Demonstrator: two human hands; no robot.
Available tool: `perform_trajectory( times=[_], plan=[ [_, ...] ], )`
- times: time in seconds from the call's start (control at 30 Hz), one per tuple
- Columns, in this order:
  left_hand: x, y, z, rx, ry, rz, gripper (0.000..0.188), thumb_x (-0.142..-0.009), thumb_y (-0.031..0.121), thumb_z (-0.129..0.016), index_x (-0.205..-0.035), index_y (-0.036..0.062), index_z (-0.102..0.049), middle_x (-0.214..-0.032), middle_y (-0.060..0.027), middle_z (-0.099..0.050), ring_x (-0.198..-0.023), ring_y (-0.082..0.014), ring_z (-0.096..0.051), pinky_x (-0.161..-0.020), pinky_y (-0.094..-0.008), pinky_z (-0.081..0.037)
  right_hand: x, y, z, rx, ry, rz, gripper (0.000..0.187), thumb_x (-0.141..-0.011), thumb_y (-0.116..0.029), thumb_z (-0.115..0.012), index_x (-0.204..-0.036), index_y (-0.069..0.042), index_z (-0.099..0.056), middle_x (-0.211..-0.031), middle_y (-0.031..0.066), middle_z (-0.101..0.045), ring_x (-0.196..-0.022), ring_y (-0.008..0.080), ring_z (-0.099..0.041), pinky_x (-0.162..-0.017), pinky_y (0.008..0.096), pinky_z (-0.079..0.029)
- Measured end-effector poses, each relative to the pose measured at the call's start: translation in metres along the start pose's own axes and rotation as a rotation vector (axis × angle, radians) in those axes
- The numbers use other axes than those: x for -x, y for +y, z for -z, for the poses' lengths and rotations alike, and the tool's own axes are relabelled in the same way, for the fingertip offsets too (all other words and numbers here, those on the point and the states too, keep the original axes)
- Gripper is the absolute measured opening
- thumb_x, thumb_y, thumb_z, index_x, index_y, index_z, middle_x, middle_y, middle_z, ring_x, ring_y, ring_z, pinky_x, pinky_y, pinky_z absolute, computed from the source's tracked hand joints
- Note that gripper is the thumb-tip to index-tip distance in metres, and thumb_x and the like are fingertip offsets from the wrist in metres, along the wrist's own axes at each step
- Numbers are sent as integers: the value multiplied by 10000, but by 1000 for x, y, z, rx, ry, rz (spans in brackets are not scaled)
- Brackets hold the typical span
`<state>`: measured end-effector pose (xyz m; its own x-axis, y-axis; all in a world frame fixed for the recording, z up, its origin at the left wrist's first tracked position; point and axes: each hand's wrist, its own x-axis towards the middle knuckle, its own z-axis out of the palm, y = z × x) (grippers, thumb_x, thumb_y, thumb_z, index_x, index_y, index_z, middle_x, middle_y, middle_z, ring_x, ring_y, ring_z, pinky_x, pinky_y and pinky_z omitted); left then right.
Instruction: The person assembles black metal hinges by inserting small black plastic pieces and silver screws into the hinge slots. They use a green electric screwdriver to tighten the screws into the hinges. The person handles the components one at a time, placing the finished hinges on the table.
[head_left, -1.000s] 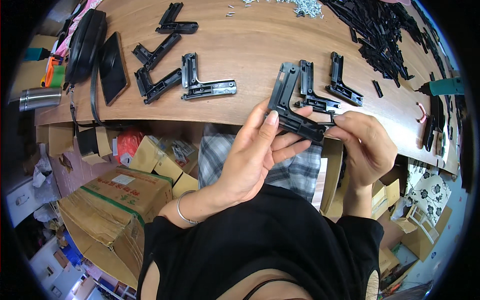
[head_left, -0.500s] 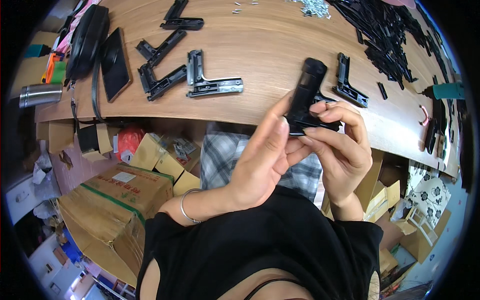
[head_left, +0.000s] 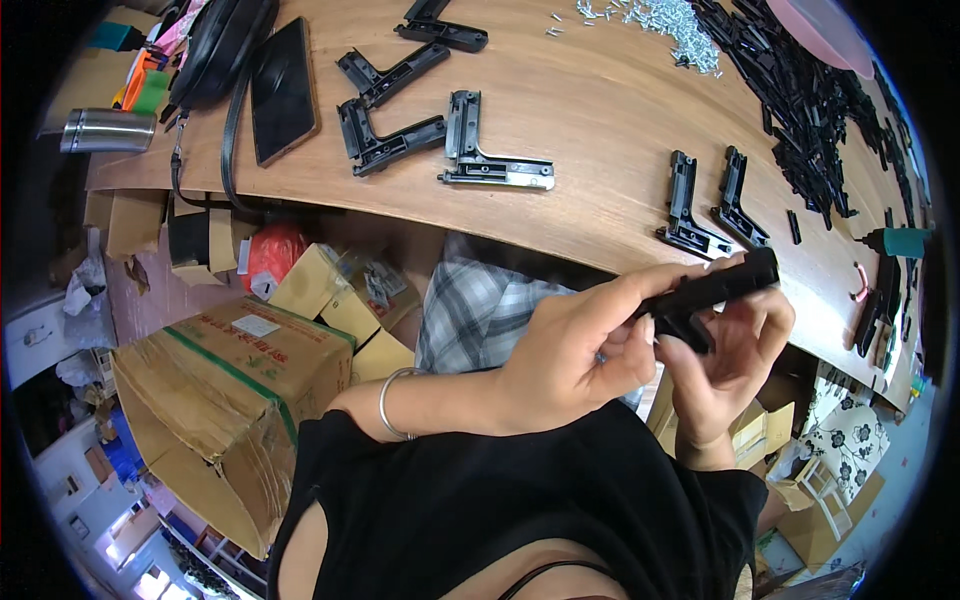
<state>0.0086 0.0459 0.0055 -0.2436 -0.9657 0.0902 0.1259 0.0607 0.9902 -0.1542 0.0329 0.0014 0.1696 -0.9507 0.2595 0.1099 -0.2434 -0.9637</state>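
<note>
Both hands are together at the table's front edge, around a black plastic toy pistol (head_left: 718, 284). It lies nearly level, its long part pointing right. My left hand (head_left: 590, 350) pinches its left end, fingers curled. Around its right end and underside curl the fingers and thumb of my right hand (head_left: 735, 350); part of the piece is hidden by them. Just beyond on the table are two L-shaped black shell halves, a nearer one (head_left: 685, 212) and a farther one (head_left: 738, 200). Further left lie several more, among them an open shell half (head_left: 495, 165) with its inner side up.
Small silver screws (head_left: 672, 28) are heaped at the back, beside a large pile of black parts (head_left: 805, 130) and a pink basin (head_left: 825, 35). A teal-handled tool (head_left: 900, 242) is at right. A dark tablet (head_left: 285, 90), black bag (head_left: 215, 50) and steel cup (head_left: 108, 131) stand left. Below is a carton (head_left: 250, 345).
The toy pistol has turned from upright to nearly level, pointing right. Both hands have shifted right with it, and the view has moved, uncovering a shell half on the table behind them.
</note>
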Motion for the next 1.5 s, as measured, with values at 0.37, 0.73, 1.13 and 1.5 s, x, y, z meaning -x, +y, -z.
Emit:
perform_trajectory(
  times=[0.37, 0.73, 1.13, 1.5],
  plan=[
    [-6, 9, 4, -53, -187, -193, 378, -807, 45, -536, -1169, -62, -522, -1305, -298, -397, -1144, -340, -501, -809, -302, -506, -13, -7, 17, -710, -182, -923, 257, -812, -182, -631, -925, 45, -585, -850, 107, -632, -723, 133, -615, -636, 221, -490],
    [-30, -2, 13, -178, 271, -74, 422, -862, 26, -548, -1254, -23, -400, -984, -153, -635, -715, -100, -608, -570, -202, -465, -41, 2, 24, 576, -236, 264, 268, -745, -75, -661, -1012, -50, -658, -1033, 95, -618, -954, 267, -564, -817, 337, -444],
    [-77, -19, 6, -1430, 321, -221, 361, -850, 184, -569, -1205, 116, -564, -478, -66, -513, -409, -194, -521, -406, -322, -420, -53, 15, 87, 1027, -135, 287, 291, -726, -74, -648, -1013, -122, -663, -1097, 61, -610, -1064, 270, -524, -912, 432, -392],
    [-80, -14, -5, -1624, 233, -67, 624, -839, 471, -538, -1285, 43, -455, -426, -64, -475, -349, -200, -492, -337, -318, -378, -120, 7, 178, 1166, 122, 333, 170, -744, -50, -629, -906, -64, -679, -831, 111, -653, -819, 277, -586, -735, 352, -455]
  ],
)
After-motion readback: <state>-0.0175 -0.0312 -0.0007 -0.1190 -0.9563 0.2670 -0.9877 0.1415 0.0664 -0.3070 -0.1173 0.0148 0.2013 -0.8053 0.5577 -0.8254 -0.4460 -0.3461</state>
